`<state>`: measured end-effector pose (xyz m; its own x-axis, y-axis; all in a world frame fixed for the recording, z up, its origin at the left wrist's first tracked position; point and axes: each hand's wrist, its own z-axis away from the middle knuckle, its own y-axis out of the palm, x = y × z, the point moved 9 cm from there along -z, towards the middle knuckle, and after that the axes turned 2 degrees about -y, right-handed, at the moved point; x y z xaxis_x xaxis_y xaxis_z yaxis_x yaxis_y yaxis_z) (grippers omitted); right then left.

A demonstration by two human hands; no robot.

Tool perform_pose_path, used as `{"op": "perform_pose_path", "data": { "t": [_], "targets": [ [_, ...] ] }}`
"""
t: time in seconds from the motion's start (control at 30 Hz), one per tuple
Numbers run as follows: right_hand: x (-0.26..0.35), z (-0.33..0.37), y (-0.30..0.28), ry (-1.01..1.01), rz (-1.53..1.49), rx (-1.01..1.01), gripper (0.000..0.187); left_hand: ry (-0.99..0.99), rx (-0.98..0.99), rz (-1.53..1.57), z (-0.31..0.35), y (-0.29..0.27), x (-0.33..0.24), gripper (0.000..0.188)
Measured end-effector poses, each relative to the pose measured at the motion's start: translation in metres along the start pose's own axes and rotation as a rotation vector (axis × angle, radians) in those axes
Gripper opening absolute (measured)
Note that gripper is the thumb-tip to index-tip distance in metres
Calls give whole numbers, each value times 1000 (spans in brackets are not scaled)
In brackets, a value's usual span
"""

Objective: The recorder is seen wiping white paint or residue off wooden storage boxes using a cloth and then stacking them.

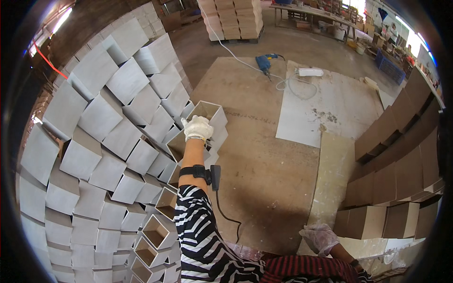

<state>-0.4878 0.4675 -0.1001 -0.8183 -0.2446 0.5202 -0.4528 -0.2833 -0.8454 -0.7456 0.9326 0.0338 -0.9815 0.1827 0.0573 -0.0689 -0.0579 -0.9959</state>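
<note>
My left hand, in a white knitted glove, reaches out to the stacked boxes on the left. Its fingers are closed over the rim of a white open-topped box with a bare brown inside. Another open box sits just nearer, beside my wrist. A black strap with a small dark device and a cable is on my left forearm. Low on the right, my right hand hangs in a clear plastic glove, near the edge of the floor boards. Its fingers are hard to make out through the crinkled plastic.
A tall wall of stacked white boxes fills the left. Brown boxes stand in rows on the right. On the floor board lie a blue power tool, its pale cord and a white block. A loaded pallet stands at the back.
</note>
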Motion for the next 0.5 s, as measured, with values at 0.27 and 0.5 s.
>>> {"op": "perform_pose_path", "data": {
  "t": [0.27,0.5],
  "targets": [
    [0,-8,-13,122,-70,79,29,-41,-418,205,55,-47,39,60],
    [-23,-1,1,165,-431,-73,26,-68,-79,83,81,6,48,49]
  ]
}}
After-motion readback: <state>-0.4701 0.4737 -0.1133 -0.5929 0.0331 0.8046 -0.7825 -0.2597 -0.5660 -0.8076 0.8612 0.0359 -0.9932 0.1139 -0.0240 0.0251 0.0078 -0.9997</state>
